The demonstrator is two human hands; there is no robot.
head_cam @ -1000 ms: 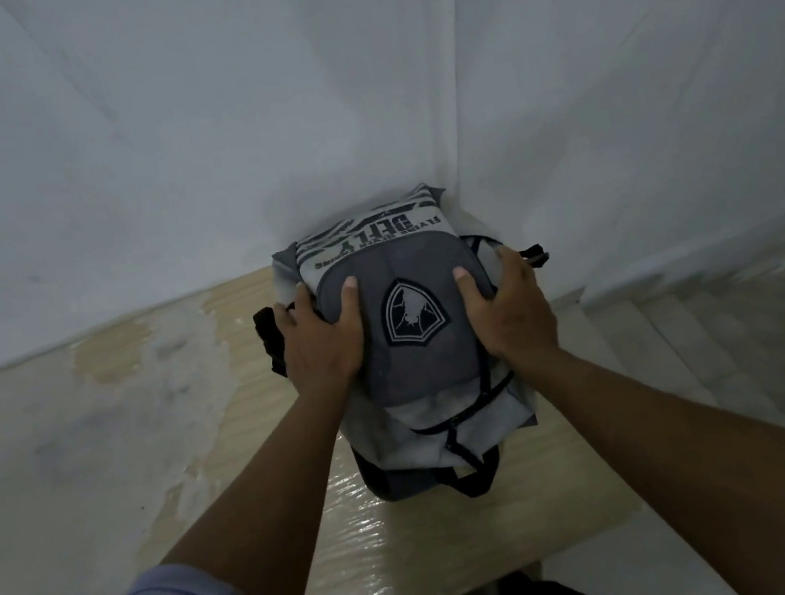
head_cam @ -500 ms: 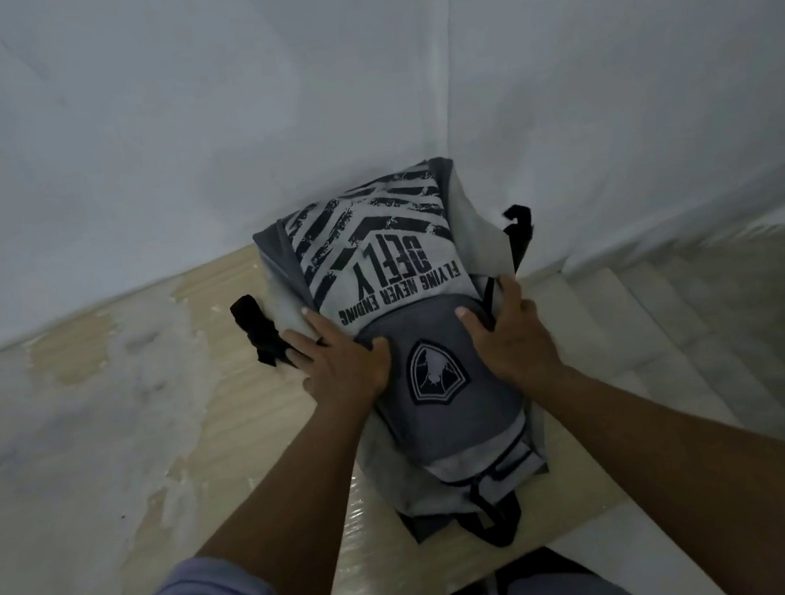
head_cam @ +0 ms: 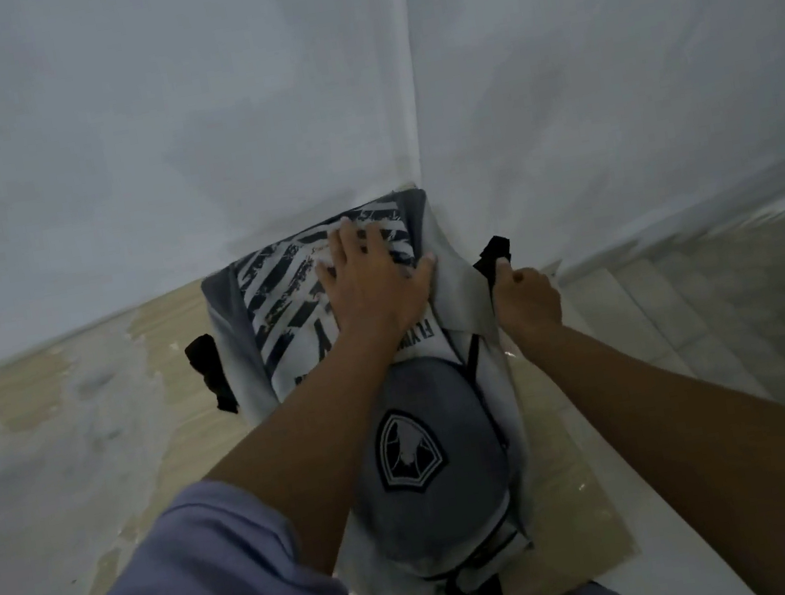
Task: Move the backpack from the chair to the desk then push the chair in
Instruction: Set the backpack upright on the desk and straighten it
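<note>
The grey and white backpack [head_cam: 433, 471] lies flat on the wooden desk [head_cam: 185, 433], its top pushed into the corner of the two white walls. A shield emblem shows on its grey front pocket; striped print with lettering covers the upper panel. My left hand [head_cam: 373, 285] rests flat with fingers spread on the striped panel. My right hand [head_cam: 527, 299] is closed on the backpack's right edge by a black strap. The chair is not in view.
White walls [head_cam: 248, 114] meet in a corner right behind the backpack. The desk's surface is worn and pale on the left [head_cam: 49, 480]. To the right of the desk, tiled floor [head_cam: 718, 322] shows lower down.
The backpack has tipped flat onto the desk. My left hand slid up from the pocket onto the striped panel. My right hand shifted to the right edge near the strap.
</note>
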